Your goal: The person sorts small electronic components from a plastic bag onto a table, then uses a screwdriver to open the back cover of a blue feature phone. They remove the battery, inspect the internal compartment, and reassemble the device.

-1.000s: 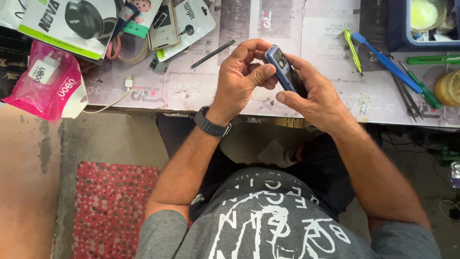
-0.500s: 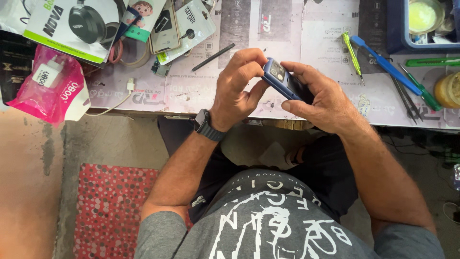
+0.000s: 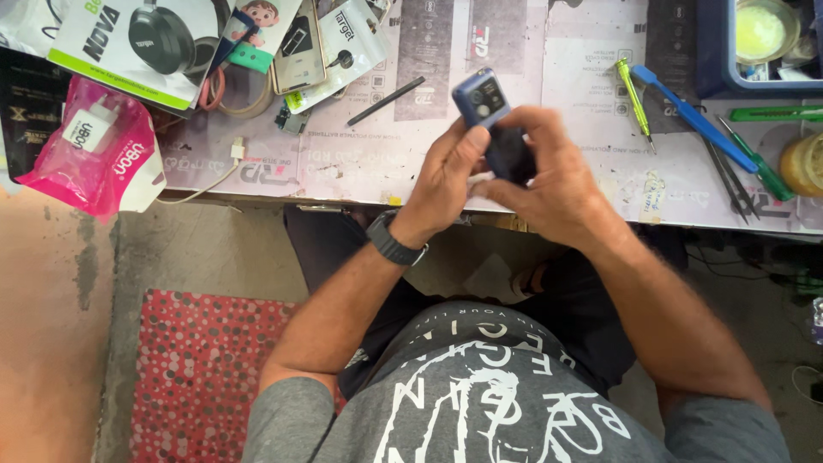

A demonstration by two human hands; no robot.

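A small blue slab-shaped phone with camera rings on its back sits upper centre of the frame, above the edge of the pale printed work mat; the left hand pinches its lower edge, the right hand wraps its dark lower half; the back looks closed and whole; a yellow-green screwdriver and blue plastic pry tool lie unused, upper right.
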